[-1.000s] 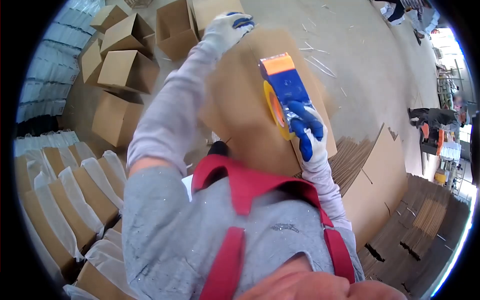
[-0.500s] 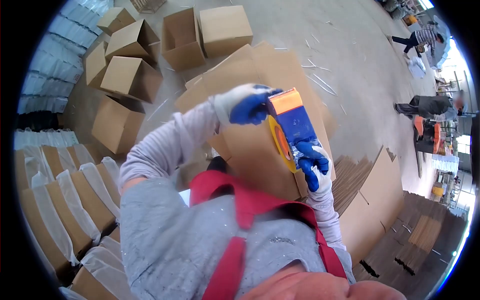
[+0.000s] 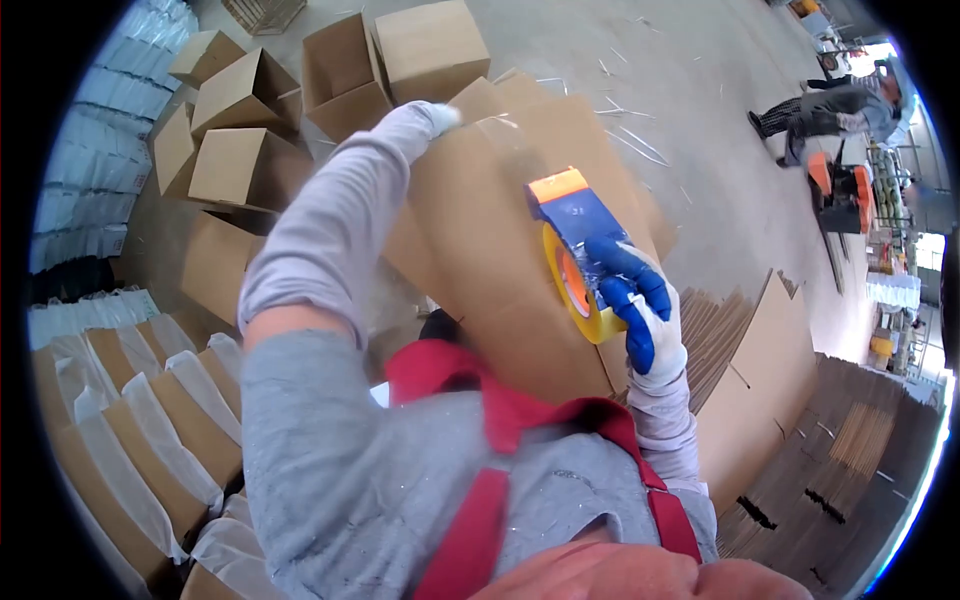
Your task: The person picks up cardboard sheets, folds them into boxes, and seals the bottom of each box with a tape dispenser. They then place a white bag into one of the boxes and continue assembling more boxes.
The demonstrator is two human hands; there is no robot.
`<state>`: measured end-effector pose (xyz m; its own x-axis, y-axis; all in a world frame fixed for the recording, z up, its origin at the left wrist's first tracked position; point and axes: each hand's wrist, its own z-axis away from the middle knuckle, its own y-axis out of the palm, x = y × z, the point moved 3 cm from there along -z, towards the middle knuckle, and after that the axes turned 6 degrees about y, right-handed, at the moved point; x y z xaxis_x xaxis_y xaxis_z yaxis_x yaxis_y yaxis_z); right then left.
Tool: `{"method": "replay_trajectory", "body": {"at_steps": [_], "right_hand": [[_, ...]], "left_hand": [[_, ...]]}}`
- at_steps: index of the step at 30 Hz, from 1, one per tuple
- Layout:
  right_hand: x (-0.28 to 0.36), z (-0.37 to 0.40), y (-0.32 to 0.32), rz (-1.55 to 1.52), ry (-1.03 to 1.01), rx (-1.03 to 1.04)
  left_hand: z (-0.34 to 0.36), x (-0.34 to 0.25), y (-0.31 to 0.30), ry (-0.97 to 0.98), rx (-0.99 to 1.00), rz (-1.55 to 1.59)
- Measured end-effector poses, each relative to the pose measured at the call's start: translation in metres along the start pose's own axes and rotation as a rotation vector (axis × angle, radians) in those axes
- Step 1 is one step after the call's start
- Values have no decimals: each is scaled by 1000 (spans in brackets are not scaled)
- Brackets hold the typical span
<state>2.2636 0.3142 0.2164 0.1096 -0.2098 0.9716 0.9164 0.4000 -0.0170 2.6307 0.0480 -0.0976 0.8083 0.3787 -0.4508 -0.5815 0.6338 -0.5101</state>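
Note:
My right hand, in a blue and white work glove, is wrapped round the handle of a tape dispenser. The dispenser has a blue body, an orange front and a roll of yellowish tape. It is held above a brown cardboard box in front of me. At the box's far left edge is my left hand; only the white back of its glove shows and its fingers are hidden. A shiny patch that looks like clear tape lies on the cardboard near that hand.
Several open cardboard boxes stand on the floor at upper left. Wrapped cartons are at lower left. Stacked flat cardboard lies to the right. Farther off are a person and an orange pallet truck.
My left hand has moved from the dispenser's front end up and left to the box's far edge. The dispenser, still in my right hand, has shifted slightly.

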Motion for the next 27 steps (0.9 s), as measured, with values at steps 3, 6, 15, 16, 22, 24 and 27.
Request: {"method": "replay_trajectory", "body": {"at_steps": [3, 6, 15, 16, 22, 24, 27], "right_hand": [[3, 0, -6, -20, -60, 0], [2, 0, -12, -139, -65, -8], [-61, 234, -103, 283, 120, 4], [-74, 252, -114, 391, 175, 162], [-134, 233, -99, 518, 385, -159], [-134, 216, -90, 391, 363, -160], [-162, 191, -87, -231, 491, -218]], "left_hand": [[96, -66, -14, -33, -209, -502], [217, -181, -11, 365, -550, -323], [207, -179, 48, 285, -687, -444], [212, -183, 47, 259, -682, -443], [286, -243, 135, 560, -1012, -921], [322, -261, 246, 1057, -552, -913], [375, -286, 318, 1182, -348, -583]]}}
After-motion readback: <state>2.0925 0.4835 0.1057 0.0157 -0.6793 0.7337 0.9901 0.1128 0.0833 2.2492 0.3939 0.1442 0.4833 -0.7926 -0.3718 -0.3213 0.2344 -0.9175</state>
